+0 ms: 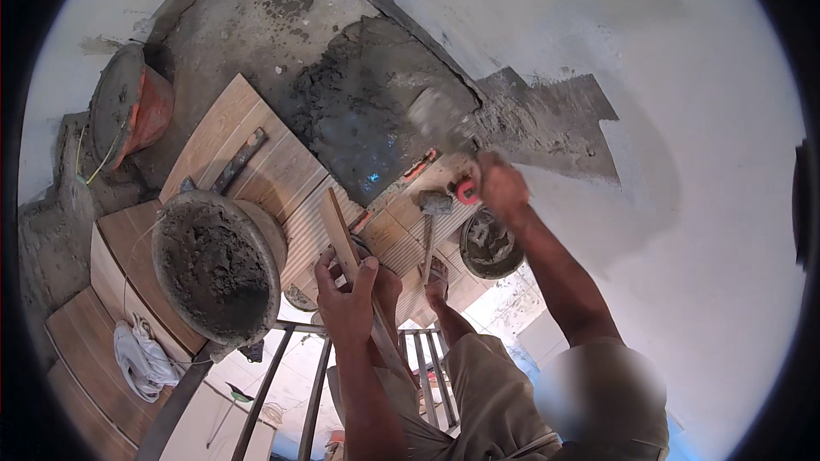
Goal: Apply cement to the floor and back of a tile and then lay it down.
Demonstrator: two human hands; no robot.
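My right hand (502, 188) is closed round the handle of a trowel (444, 122); its blade, smeared by motion, is over wet grey mortar (359, 111) spread beside the wall. My left hand (346, 290) grips a long, narrow wooden strip (340, 235), held tilted, its upper end near the tile edge by the mortar. Just left of my right hand is a small red round object (466, 191). Near it rests a mallet (436, 203) with a dark head and a pale handle.
Wood-look tiles (248, 132) border the mortar. A large mortar bucket (278, 248) stands left, a smaller bucket (491, 248) right, and an orange bucket (154, 111) far left. A dark hammer-like tool (239, 162) lies on tile. Metal railings (269, 384) and a white bag (141, 358) are near.
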